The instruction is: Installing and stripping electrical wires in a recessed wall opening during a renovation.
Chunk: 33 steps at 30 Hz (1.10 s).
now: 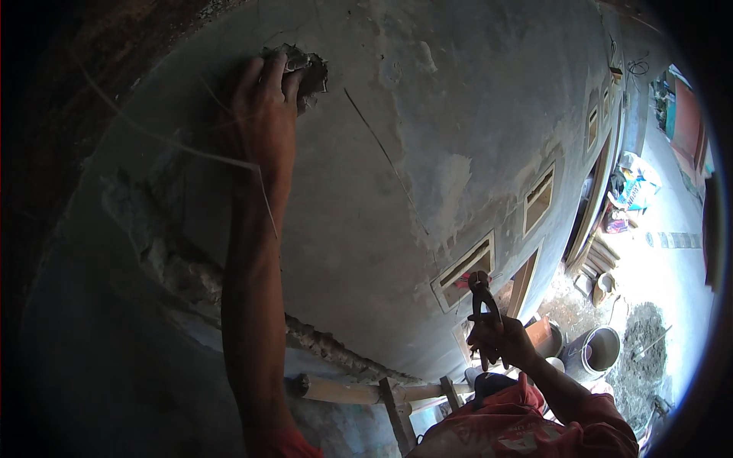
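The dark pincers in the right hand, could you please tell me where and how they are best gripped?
The pincers are probably best gripped low on the handles, coming from the lower right of the picture, as the right hand does: the head points up, and the handles bow apart below it.

Person up there's got their left arm [256, 298] stretched way out far left, left grip [263, 95] bent at the fingers. Right forearm [559, 388] slants in from near right, right grip [498, 339] curled snug.
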Each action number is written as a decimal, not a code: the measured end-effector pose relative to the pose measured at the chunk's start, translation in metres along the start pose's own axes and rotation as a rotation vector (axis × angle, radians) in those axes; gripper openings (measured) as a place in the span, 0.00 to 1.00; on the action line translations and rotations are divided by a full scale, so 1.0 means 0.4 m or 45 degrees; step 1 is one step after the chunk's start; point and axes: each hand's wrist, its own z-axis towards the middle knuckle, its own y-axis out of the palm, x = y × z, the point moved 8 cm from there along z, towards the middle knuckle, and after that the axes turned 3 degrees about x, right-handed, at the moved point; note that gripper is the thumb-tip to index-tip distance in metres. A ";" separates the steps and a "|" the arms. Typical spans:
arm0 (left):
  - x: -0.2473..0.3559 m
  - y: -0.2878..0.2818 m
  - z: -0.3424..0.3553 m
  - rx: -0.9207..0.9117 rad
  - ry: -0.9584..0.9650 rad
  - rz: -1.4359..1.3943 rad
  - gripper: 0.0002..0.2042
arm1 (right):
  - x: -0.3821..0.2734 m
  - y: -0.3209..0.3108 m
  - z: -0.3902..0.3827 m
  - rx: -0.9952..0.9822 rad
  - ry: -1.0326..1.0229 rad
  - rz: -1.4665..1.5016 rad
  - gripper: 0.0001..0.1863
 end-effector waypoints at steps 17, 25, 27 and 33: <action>0.004 -0.005 0.004 -0.072 0.090 0.139 0.09 | -0.555 -0.104 0.023 0.368 -0.461 -0.768 0.17; -0.031 0.005 -0.025 -0.020 -0.145 -0.375 0.14 | -0.727 -0.064 0.022 0.374 -0.529 -0.859 0.19; -0.023 0.004 -0.022 -0.030 -0.102 -0.329 0.14 | -0.726 -0.057 0.018 0.375 -0.518 -0.816 0.19; -0.037 0.026 -0.021 -0.024 0.038 -0.327 0.13 | -0.723 0.001 0.058 0.277 -0.500 -0.817 0.18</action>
